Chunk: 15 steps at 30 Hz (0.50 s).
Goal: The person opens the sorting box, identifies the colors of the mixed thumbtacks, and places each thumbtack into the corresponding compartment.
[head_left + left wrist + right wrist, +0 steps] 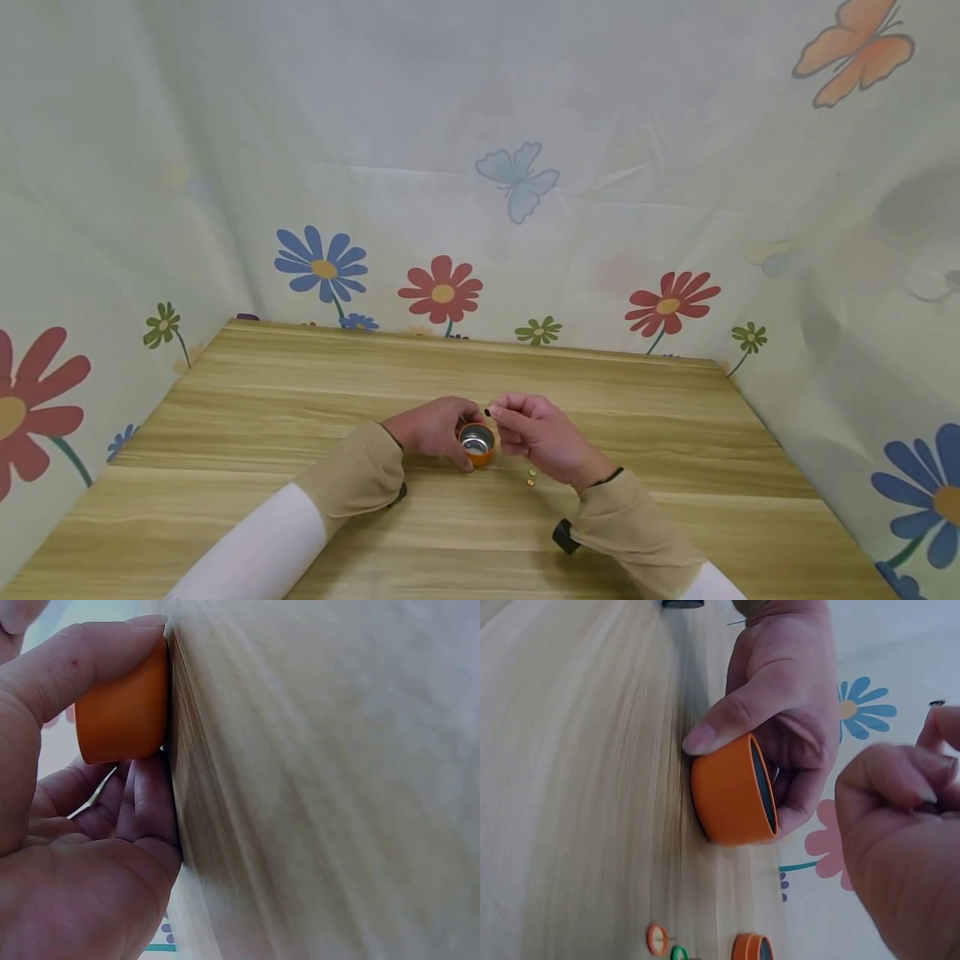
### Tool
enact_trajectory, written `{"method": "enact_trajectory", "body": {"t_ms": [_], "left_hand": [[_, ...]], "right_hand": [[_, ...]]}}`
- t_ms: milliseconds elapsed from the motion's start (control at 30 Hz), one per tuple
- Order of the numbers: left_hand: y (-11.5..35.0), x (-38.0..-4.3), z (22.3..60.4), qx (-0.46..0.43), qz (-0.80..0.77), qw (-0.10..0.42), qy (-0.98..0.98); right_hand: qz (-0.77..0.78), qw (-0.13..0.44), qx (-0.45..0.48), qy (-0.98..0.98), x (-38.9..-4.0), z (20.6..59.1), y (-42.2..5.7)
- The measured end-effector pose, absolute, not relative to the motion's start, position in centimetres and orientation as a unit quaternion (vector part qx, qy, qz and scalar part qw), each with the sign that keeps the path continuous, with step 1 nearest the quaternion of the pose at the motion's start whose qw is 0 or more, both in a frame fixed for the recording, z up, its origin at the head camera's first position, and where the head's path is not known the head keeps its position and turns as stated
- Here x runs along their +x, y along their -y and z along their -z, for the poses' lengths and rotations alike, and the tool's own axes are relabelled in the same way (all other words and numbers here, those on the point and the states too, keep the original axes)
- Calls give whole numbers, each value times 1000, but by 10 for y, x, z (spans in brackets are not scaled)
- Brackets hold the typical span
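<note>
Head, right hand (546, 435), pinched piece (487, 412) indistinct

This place is, as far as the view allows, a small screened booth, because the wood-grained table (660, 433) is enclosed at back, left and right by pale sheets (360, 100) printed with flowers (442, 293) and butterflies (517, 179).
</note>
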<state>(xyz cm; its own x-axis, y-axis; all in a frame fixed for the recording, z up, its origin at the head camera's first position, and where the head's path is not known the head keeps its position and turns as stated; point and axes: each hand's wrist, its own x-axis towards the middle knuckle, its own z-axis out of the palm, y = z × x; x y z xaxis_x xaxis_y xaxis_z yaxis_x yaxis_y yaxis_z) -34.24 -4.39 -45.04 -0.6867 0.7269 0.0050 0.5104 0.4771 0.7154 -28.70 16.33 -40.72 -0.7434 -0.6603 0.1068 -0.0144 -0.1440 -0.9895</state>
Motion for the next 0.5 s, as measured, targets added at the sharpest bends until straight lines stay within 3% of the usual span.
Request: {"method": "enact_trajectory", "body": {"t_ms": [500], "left_hand": [[44, -343, 450, 367, -344, 150, -851]], "right_hand": [[544, 115, -235, -797, -296, 412, -159]]}}
